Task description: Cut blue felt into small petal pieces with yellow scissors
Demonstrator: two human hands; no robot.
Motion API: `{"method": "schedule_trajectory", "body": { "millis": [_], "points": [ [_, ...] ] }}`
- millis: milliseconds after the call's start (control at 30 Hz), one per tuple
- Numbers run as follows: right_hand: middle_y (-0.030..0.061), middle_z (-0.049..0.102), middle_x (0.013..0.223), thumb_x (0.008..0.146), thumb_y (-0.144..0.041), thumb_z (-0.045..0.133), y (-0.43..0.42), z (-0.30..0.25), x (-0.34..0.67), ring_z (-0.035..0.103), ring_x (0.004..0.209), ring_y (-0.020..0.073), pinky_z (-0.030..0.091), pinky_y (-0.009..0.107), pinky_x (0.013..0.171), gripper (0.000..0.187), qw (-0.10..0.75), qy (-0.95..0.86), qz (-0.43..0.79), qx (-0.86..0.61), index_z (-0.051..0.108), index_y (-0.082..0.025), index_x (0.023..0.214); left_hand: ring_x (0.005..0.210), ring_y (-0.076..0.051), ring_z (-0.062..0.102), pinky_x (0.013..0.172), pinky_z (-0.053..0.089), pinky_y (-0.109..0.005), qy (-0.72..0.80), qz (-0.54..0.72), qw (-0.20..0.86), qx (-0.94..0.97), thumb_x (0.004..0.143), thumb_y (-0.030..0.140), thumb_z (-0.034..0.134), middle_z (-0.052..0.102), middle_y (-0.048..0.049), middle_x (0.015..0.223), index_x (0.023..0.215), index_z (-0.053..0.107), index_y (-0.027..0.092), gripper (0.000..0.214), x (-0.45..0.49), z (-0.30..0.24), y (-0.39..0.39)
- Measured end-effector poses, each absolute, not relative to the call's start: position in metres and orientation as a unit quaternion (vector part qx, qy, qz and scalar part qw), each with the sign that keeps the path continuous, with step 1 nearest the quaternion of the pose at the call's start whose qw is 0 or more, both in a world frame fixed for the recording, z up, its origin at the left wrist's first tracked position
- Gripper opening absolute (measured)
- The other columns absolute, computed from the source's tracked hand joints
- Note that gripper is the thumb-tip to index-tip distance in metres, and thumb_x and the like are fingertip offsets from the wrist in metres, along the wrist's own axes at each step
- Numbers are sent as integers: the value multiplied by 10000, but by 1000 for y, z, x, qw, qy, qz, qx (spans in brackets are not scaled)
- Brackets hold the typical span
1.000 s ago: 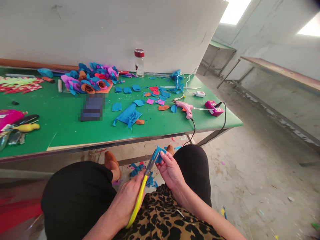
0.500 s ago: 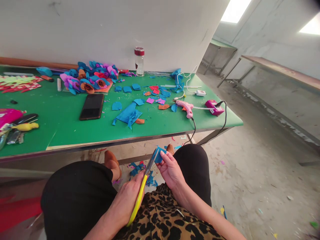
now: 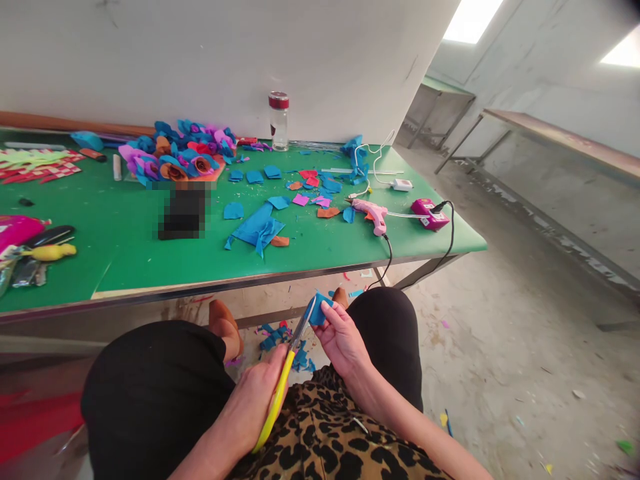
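Note:
My left hand (image 3: pixel 254 401) is closed round the yellow handles of a pair of scissors (image 3: pixel 277 407), whose blades point up and away over my lap. The blades meet the left side of a small piece of blue crepe paper (image 3: pixel 319 315). Between thumb and fingers, my right hand (image 3: pixel 343 341) pinches this paper at its right edge. The blade tips lie against the paper, nearly together. Both hands are above my knees, in front of the table edge.
On the green table (image 3: pixel 135 260) lie blue paper pieces (image 3: pixel 255 227), a pink glue gun (image 3: pixel 371 215) wired to a pink box (image 3: pixel 429 215), paper flowers (image 3: pixel 185 153), a blurred-out phone (image 3: pixel 183 210) and a red-lidded jar (image 3: pixel 279 121). Paper scraps (image 3: pixel 303 360) litter the floor.
The scissor blades have closed a little on the blue paper. Both hands stay in nearly the same place, and the things on the table have not moved.

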State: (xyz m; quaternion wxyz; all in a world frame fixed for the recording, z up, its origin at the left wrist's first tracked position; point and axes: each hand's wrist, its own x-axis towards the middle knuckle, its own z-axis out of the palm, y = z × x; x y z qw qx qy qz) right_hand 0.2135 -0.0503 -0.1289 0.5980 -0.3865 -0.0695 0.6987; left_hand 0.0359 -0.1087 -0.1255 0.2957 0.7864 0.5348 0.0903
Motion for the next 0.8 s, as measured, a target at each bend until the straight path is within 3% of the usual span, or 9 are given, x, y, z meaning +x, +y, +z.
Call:
{"method": "schedule_trajectory", "body": {
  "millis": [200, 400, 600, 800],
  "points": [
    [-46, 718, 726, 645, -255, 870, -49, -130, 214, 642, 617, 85, 497, 176, 597, 278, 599, -70, 696, -389, 616, -206, 746, 697, -197, 684, 616, 500, -279, 525, 129, 336, 771, 960, 244, 388, 673, -22, 778, 1263, 445, 217, 309, 28, -134, -112],
    [-48, 716, 750, 627, -261, 881, -48, -130, 215, 629, 612, 83, 499, 186, 609, 299, 602, -72, 694, -389, 616, -204, 751, 942, -217, 688, 849, 539, -330, 484, 172, 284, 809, 895, 189, 481, 680, -76, 1085, 1452, 251, 260, 607, 8, -151, -116],
    [-38, 683, 662, 626, -300, 887, -53, -127, 218, 577, 546, 73, 478, 179, 568, 284, 545, -145, 722, -401, 645, -179, 712, 759, -208, 683, 705, 520, -297, 501, 95, 310, 803, 901, 174, 423, 694, -47, 884, 1331, 407, 233, 435, 14, -122, -111],
    [-11, 703, 642, 619, -329, 893, -58, -123, 222, 568, 509, 74, 469, 175, 530, 278, 492, -223, 734, -411, 687, -163, 704, 738, -200, 662, 676, 465, -288, 503, 58, 322, 800, 890, 170, 427, 685, -37, 839, 1211, 464, 217, 327, 16, -105, -106]
  ]
}}
